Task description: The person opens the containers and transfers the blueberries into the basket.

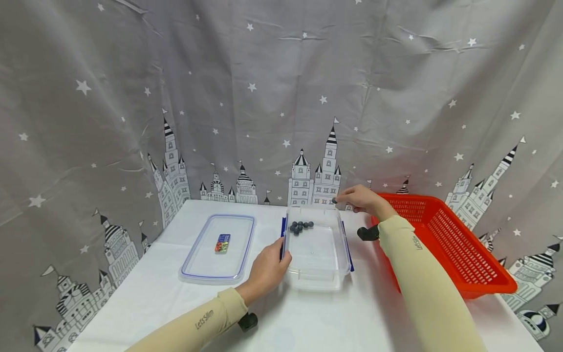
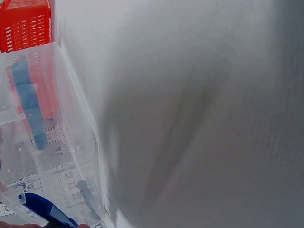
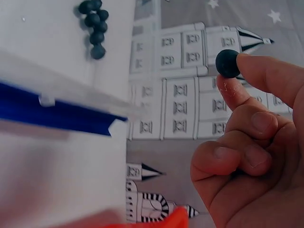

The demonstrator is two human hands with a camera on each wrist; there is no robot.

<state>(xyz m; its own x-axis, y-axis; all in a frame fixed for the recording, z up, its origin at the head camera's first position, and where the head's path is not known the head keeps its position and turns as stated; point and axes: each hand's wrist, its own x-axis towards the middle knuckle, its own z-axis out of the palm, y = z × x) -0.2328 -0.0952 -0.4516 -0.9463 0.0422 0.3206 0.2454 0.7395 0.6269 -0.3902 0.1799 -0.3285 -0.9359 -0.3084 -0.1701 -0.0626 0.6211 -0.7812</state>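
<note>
Clear plastic container (image 1: 317, 254) stands on the white desk (image 1: 308, 318), blue latches at its sides; a cluster of dark balls (image 1: 300, 226) lies at its far end. Left hand (image 1: 267, 270) grips the container's near-left wall, fingers curled over the rim. Right hand (image 1: 361, 199) pinches one dark ball (image 3: 227, 63) between thumb and forefinger, above the container's far-right corner. Detached lid (image 1: 219, 248) lies left, bearing a small label. Red basket (image 1: 444, 239) sits right, its contents hidden by the forearm. Left wrist view is blurred.
</note>
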